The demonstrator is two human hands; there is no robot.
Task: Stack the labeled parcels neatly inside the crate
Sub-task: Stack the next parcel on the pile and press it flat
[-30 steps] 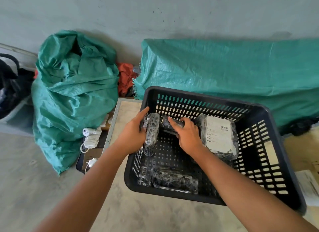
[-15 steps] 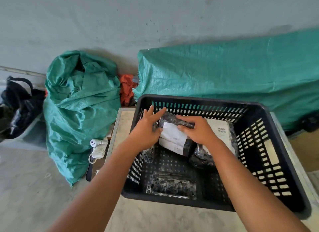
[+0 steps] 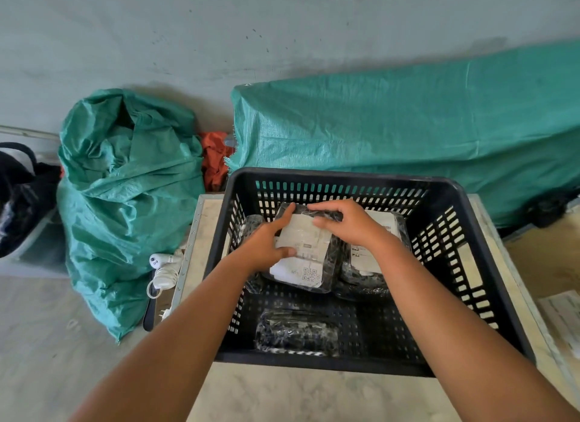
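Observation:
A black slotted crate (image 3: 470, 299) stands on a pale table. Inside it, both hands hold one black plastic-wrapped parcel (image 3: 306, 258) with its white label and QR code facing up. My left hand (image 3: 266, 244) grips its left edge, thumb on the label. My right hand (image 3: 348, 222) holds its far right corner. Behind it on the right lies a second labeled parcel (image 3: 370, 261). A narrow wrapped parcel (image 3: 252, 225) stands against the crate's left wall, and another parcel (image 3: 296, 332) lies near the front wall.
A stuffed green sack (image 3: 125, 201) stands left of the table, with a white charger and cable (image 3: 164, 271) beside it. A long green tarp-covered bundle (image 3: 408, 129) runs behind the crate. Papers (image 3: 561, 315) lie at the table's right edge. A black bag (image 3: 22, 195) sits far left.
The parcel in my hands has turned label-up and come flatter beside the right-hand parcel. My left hand moved from the narrow parcel onto this one.

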